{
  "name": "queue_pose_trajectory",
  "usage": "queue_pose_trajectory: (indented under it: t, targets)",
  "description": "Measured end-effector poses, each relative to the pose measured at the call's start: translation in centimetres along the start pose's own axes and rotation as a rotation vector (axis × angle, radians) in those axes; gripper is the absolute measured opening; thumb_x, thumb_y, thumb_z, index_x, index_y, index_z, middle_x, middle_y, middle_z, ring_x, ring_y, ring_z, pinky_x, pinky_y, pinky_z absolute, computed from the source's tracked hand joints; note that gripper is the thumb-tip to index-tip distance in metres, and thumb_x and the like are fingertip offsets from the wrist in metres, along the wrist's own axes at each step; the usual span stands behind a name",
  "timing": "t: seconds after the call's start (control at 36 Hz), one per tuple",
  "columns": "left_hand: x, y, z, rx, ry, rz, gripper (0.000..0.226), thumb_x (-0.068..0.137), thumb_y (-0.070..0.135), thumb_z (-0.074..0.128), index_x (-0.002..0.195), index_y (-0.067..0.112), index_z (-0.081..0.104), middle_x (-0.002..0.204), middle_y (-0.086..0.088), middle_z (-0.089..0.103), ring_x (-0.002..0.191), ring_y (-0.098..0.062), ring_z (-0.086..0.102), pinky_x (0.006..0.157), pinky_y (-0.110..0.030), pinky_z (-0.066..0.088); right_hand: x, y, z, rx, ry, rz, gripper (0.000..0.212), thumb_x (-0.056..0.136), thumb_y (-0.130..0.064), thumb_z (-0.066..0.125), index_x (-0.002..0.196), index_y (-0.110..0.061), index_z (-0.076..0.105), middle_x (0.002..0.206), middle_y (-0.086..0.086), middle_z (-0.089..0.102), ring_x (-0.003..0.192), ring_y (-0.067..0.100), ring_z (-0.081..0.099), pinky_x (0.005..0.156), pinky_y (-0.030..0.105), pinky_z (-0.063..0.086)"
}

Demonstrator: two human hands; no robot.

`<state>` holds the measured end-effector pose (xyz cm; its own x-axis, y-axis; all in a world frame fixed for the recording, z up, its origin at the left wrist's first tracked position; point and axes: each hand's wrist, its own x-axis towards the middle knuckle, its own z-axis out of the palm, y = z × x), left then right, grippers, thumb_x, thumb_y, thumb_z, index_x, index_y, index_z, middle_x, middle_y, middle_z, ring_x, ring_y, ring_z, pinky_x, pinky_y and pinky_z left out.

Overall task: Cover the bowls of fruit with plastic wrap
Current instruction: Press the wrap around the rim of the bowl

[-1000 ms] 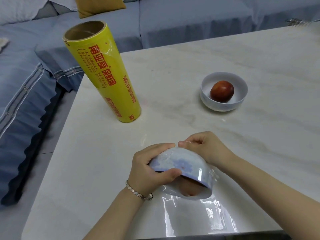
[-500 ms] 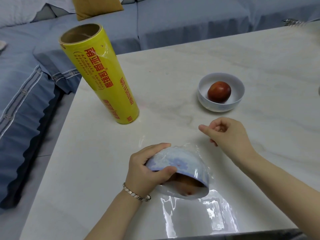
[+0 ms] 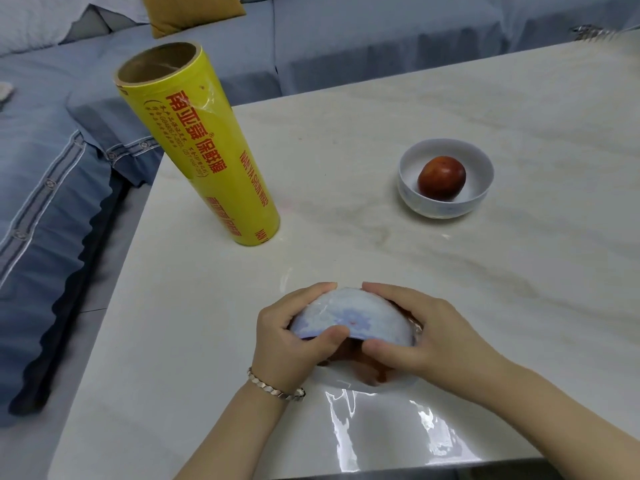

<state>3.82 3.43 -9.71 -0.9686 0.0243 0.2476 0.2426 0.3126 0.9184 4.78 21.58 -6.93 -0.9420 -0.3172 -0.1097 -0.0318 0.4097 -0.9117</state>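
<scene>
- Wrap roll (image 3: 197, 143): yellow tube w/ red print, big Chinese characters down the side (reads like 南亚嘉 保鲜膜), plus Latin "WAN YA SHUN WRAP" or similar; small print too fine to read.
- Roll stands on end on the desk (image 3: 346, 109), at approx 10 o'clock from the hands; long axis near vertical, top leaning toward 11 o'clock in this wide view, open cardboard core facing up.
- Near bowl (image 3: 349, 318): at 6 o'clock on the desk, tipped on its side, base facing away from the camera, mouth toward the person; blue pattern on the outside, film already over it.
- Left hand (image 3: 291, 337) closed on the bowl's left side, thumb on the rim; bracelet (image 3: 275, 388) on that wrist.
- Right hand (image 3: 422, 337) closed on the bowl's right side, thumb across the mouth; reddish fruit behind the thumbs, blurred.
- Loose film sheet (image 3: 391, 427) lies flat on the desk just below the bowl, glare on it.
- Second bowl (image 3: 445, 178): white, upright, uncovered, at 1 o'clock, well apart from the hands; one red-brown fruit (image 3: 441, 178) inside.
- Blue sofa (image 3: 52, 188) beyond the desk's left edge.
</scene>
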Motion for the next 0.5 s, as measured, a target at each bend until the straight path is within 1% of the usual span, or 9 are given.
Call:
queue_pose_trajectory:
  t: [0.06, 0.14, 0.19, 0.22, 0.28, 0.31, 0.36, 0.42, 0.5]
  targets:
    - [0.0, 0.0, -0.1, 0.011, -0.007, 0.014, 0.037, 0.054, 0.043, 0.064, 0.090, 0.035, 0.061, 0.085, 0.039, 0.064, 0.084, 0.013, 0.062, 0.072, -0.006, 0.046, 0.4, 0.1, -0.1, 0.020, -0.030, 0.019, 0.052, 0.046, -0.062, 0.064, 0.096, -0.054, 0.050, 0.102, -0.035, 0.061, 0.096, -0.017, 0.055, 0.076, 0.002, 0.040]
    - [0.1, -0.1, -0.1, 0.016, -0.021, 0.020, 0.038, 0.054, 0.046, 0.066, 0.090, 0.035, 0.061, 0.086, 0.039, 0.064, 0.084, 0.012, 0.062, 0.073, -0.007, 0.046, 0.9, 0.4, -0.8, 0.074, -0.114, 0.048, 0.056, 0.045, -0.055, 0.072, 0.098, -0.044, 0.058, 0.098, -0.026, 0.066, 0.092, -0.008, 0.061, 0.074, 0.007, 0.045]
    - [0.2, 0.0, 0.0, 0.018, -0.023, 0.031, 0.041, 0.054, 0.052, 0.069, 0.091, 0.035, 0.061, 0.086, 0.039, 0.064, 0.084, 0.012, 0.062, 0.073, -0.007, 0.046, 1.1, 0.2, -1.4, 0.051, -0.191, 0.071, 0.054, 0.048, -0.051, 0.076, 0.099, -0.042, 0.060, 0.098, -0.026, 0.066, 0.092, -0.009, 0.061, 0.076, 0.009, 0.046]
    - [0.2, 0.1, 0.0, 0.024, -0.021, 0.034, 0.042, 0.054, 0.054, 0.069, 0.090, 0.035, 0.061, 0.086, 0.040, 0.064, 0.084, 0.013, 0.062, 0.073, -0.006, 0.045, 1.1, 0.0, -1.8, 0.012, -0.209, 0.069, 0.056, 0.048, -0.055, 0.074, 0.101, -0.043, 0.058, 0.100, -0.028, 0.065, 0.096, -0.012, 0.058, 0.080, 0.008, 0.045]
    - [0.3, 0.1, 0.1, 0.021, -0.019, 0.021, 0.038, 0.054, 0.048, 0.066, 0.089, 0.037, 0.061, 0.084, 0.041, 0.063, 0.083, 0.014, 0.061, 0.072, -0.005, 0.044, 1.1, -0.4, -2.2, -0.060, -0.167, 0.041, 0.067, 0.043, -0.066, 0.068, 0.107, -0.047, 0.053, 0.108, -0.036, 0.057, 0.106, -0.019, 0.048, 0.089, 0.002, 0.037]
    - [0.3, 0.1, 0.1, 0.015, -0.019, 0.018, 0.036, 0.054, 0.046, 0.065, 0.089, 0.037, 0.060, 0.084, 0.041, 0.063, 0.083, 0.015, 0.061, 0.072, -0.004, 0.044, 1.0, -0.7, -2.3, -0.050, -0.136, 0.024, 0.070, 0.044, -0.067, 0.065, 0.109, -0.048, 0.053, 0.111, -0.037, 0.055, 0.109, -0.020, 0.046, 0.091, 0.000, 0.034]
    - [0.3, 0.1, 0.1, 0.009, -0.017, 0.022, 0.035, 0.054, 0.045, 0.064, 0.089, 0.036, 0.061, 0.083, 0.041, 0.063, 0.084, 0.014, 0.061, 0.072, -0.004, 0.044, 0.9, -1.4, -2.1, -0.016, -0.131, -0.019, 0.065, 0.047, -0.066, 0.065, 0.109, -0.047, 0.055, 0.113, -0.036, 0.055, 0.110, -0.018, 0.047, 0.091, 0.000, 0.033]
    - [0.2, -0.1, 0.0, 0.003, -0.013, 0.010, 0.036, 0.054, 0.045, 0.064, 0.089, 0.035, 0.062, 0.084, 0.038, 0.065, 0.084, 0.012, 0.062, 0.073, -0.006, 0.045, 1.0, -1.7, -1.7, -0.031, -0.162, -0.051, 0.060, 0.049, -0.066, 0.064, 0.106, -0.050, 0.053, 0.112, -0.035, 0.054, 0.109, -0.016, 0.048, 0.090, 0.001, 0.035]
    - [0.0, -0.2, -0.1, -0.015, 0.001, -0.005, 0.037, 0.054, 0.045, 0.064, 0.090, 0.034, 0.063, 0.084, 0.036, 0.066, 0.084, 0.011, 0.063, 0.073, -0.007, 0.046, 1.5, -1.5, -1.3, -0.035, -0.177, -0.025, 0.057, 0.047, -0.066, 0.064, 0.101, -0.053, 0.052, 0.109, -0.033, 0.057, 0.106, -0.013, 0.052, 0.088, 0.005, 0.039]
